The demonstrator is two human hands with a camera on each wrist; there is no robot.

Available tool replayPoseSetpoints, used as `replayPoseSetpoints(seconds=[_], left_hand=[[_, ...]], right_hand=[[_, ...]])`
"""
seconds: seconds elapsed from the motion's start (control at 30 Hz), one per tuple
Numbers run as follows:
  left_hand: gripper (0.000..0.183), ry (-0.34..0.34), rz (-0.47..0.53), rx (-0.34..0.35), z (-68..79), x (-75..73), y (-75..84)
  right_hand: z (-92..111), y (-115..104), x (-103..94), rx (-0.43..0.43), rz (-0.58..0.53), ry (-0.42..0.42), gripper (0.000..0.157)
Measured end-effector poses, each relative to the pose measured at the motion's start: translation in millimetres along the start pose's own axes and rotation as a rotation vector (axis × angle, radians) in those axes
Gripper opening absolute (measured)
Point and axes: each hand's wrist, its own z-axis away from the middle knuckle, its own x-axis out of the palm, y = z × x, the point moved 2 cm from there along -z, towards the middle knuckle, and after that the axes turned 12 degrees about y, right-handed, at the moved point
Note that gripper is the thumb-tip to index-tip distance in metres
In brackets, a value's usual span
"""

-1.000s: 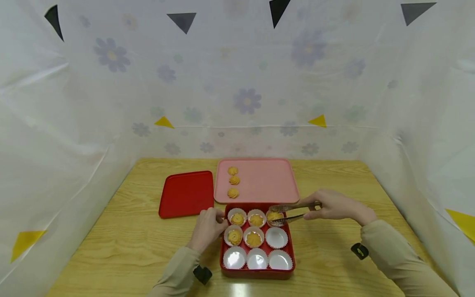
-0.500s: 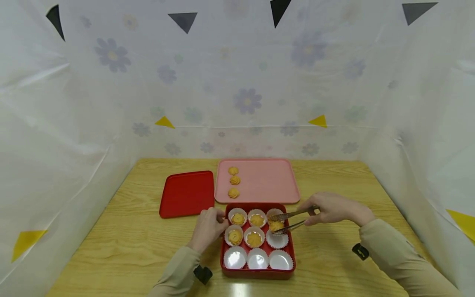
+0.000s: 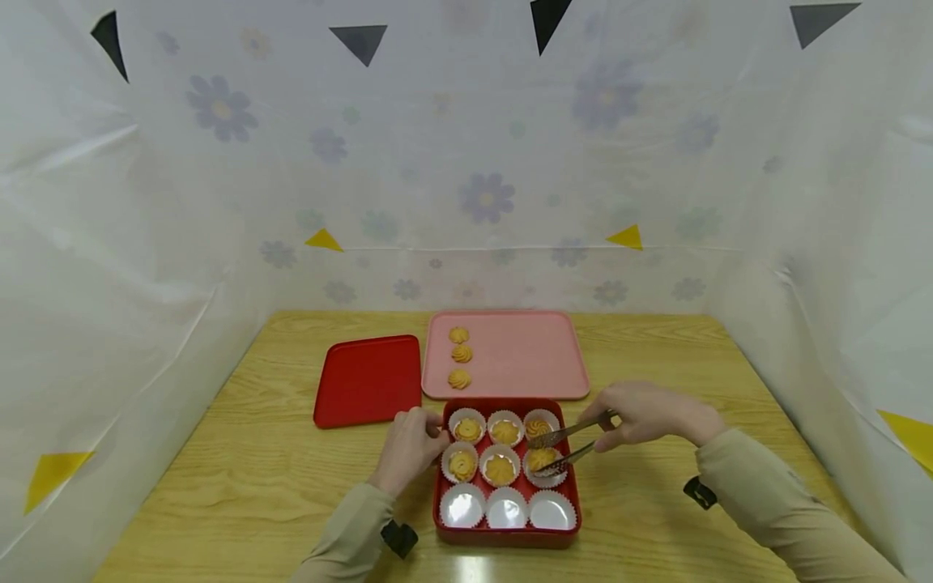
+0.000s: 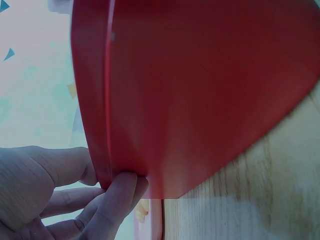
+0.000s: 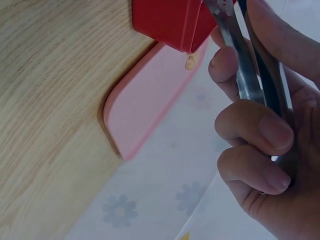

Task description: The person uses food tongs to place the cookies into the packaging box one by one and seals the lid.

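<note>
My right hand (image 3: 645,413) grips a pair of metal tongs (image 3: 576,428), its fingers curled round the handles in the right wrist view. Between the tong tips is a swirled butter cookie (image 3: 540,458), at the paper cup (image 3: 548,479) of the middle row's right side. The cups stand in rows inside a red box (image 3: 445,534). Other cookies fill the back row and the left and middle cups of the middle row; the front cups hold none. At the box's left side, my left hand (image 3: 406,449) pinches the rim near a corner, seen close in the left wrist view.
Behind the box lies a pink tray (image 3: 525,352) with 3 cookies (image 3: 462,354) along its left side. A flat red lid (image 3: 368,380) rests to its left. White sheeting encloses the wooden table (image 3: 240,478) at the back and sides.
The tongs have carried the cookie from above the back right cup toward me to the middle right cup, uncovering a cookie in the back one. My left hand has stayed put.
</note>
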Motion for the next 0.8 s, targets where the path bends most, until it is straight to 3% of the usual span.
replayPoseSetpoints(seconds=[0.23,0.8], left_hand=[[0.007,-0.007,0.015,-0.002,-0.6,0.3,0.4],[0.007,0.013,0.001,0.01,0.6,-0.9,-0.1]], right_hand=[[-1.8,-10.3,-0.2,-0.019,0.045,-0.003,0.035],[-4.5,-19.8,-0.1,0.047,0.112,-0.013,0.034]])
